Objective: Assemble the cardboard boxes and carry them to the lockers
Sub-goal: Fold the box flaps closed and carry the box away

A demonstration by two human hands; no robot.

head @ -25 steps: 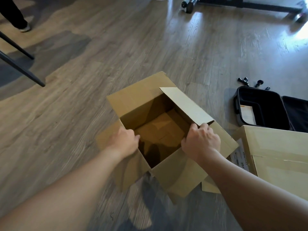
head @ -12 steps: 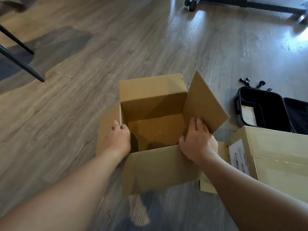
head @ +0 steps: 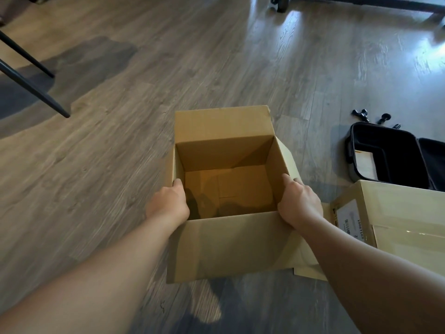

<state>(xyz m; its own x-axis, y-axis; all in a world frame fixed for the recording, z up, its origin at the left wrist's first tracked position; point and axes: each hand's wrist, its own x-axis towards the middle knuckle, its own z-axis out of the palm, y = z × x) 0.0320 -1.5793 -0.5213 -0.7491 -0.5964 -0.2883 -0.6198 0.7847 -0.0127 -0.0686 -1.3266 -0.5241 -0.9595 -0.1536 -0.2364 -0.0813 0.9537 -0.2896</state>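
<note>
An open brown cardboard box point(head: 226, 247) is held upright at frame centre above the wood-grain floor point(head: 120, 153). Its nine o'clock wall is gripped by the left hand point(head: 168, 206), its three o'clock wall by the right hand point(head: 298, 203), fingers curled over each rim. A taped, labelled cardboard box point(head: 397, 220) is seen at four o'clock.

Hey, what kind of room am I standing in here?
Probably an office or workroom: wood-look plank floor, an open black case on it, a castor wheel of some rolling frame, and cardboard boxes being put together.

Open cardboard box point(head: 224, 247) at centre on floor point(head: 120, 141); left hand point(head: 168, 204) on its 9 o'clock wall, right hand point(head: 299, 203) on 3 o'clock wall; second box point(head: 407, 225) at 3 o'clock; open case point(head: 390, 155) at 2 o'clock behind it; chair legs point(head: 29, 80) at 10 o'clock.
</note>
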